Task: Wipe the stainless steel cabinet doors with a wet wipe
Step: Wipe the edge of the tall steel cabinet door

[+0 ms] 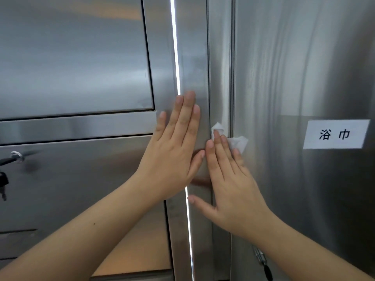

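Against the vertical seam where two stainless steel cabinet doors meet, the right hand (233, 185) presses a crumpled white wet wipe (238, 144) onto the metal. Its fingers (220, 151) lie straight over the wipe, thumb spread low, and grip nothing. Just beside it, the left hand (174, 151) rests flat on the frame of the left door (81, 57), fingers straight and close together, holding nothing. The two hands nearly touch. On the right door (304, 67), toward its right edge, is a white paper label (335, 134) with two printed characters. A latch (16, 156) and hanging keys (3, 185) sit at the left edge of the view.
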